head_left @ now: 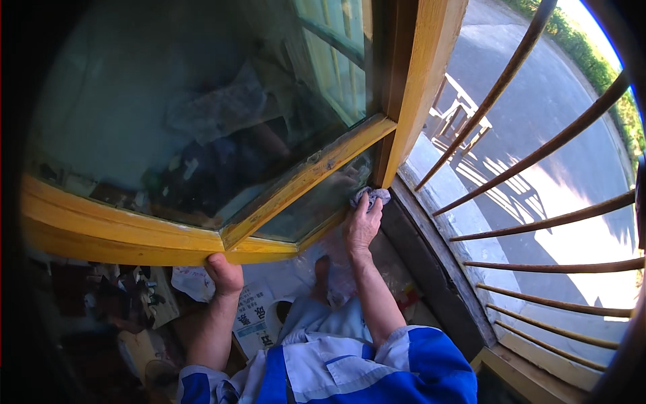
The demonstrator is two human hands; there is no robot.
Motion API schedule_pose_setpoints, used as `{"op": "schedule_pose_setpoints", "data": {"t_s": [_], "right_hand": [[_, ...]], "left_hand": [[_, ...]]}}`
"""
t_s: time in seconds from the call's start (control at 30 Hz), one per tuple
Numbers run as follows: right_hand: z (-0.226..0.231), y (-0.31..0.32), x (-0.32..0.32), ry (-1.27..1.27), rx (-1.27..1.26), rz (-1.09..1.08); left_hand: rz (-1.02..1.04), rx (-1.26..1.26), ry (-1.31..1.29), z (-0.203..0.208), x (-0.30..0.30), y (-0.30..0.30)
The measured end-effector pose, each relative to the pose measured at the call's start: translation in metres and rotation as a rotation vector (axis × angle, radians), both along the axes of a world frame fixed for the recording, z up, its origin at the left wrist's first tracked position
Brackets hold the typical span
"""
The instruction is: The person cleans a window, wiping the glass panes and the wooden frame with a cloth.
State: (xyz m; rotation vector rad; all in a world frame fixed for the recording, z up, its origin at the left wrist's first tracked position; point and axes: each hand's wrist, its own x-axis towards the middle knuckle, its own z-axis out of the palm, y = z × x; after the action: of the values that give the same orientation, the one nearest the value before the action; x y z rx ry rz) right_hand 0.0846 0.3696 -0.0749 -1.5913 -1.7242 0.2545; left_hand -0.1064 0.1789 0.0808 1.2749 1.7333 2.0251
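A yellow wooden window frame [128,229] with dark glass panes [202,128] stands at a slant in front of me. My left hand [225,275] grips its lower edge, with most of the fingers hidden behind the wood. Further right, my right hand [364,225] is closed on a crumpled grey cloth [370,196]. The cloth is pressed into the corner where the small lower pane [316,205] meets the upright yellow post [420,87]. A yellow crossbar [309,176] divides the large pane from the small one.
Rusty curved bars [538,232] run along the right side, beyond a worn sill [444,262]. Outside are sunlit pavement [565,87] and a wooden bench-like piece [464,114]. Below lie a printed white sack [252,316] and dark clutter [128,296].
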Motion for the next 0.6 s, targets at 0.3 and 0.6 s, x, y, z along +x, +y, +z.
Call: {"op": "schedule_pose_setpoints", "data": {"t_s": [0.3, 0.6], "right_hand": [[0.015, -0.034, 0.031, 0.062, -0.143, 0.576], [0.014, -0.008, 0.031, 0.144, -0.010, 0.364]], "left_hand": [[-0.004, -0.034, -0.004, 0.005, -0.007, 0.001], [-0.012, -0.036, -0.041, 0.015, 0.009, 0.009]]}}
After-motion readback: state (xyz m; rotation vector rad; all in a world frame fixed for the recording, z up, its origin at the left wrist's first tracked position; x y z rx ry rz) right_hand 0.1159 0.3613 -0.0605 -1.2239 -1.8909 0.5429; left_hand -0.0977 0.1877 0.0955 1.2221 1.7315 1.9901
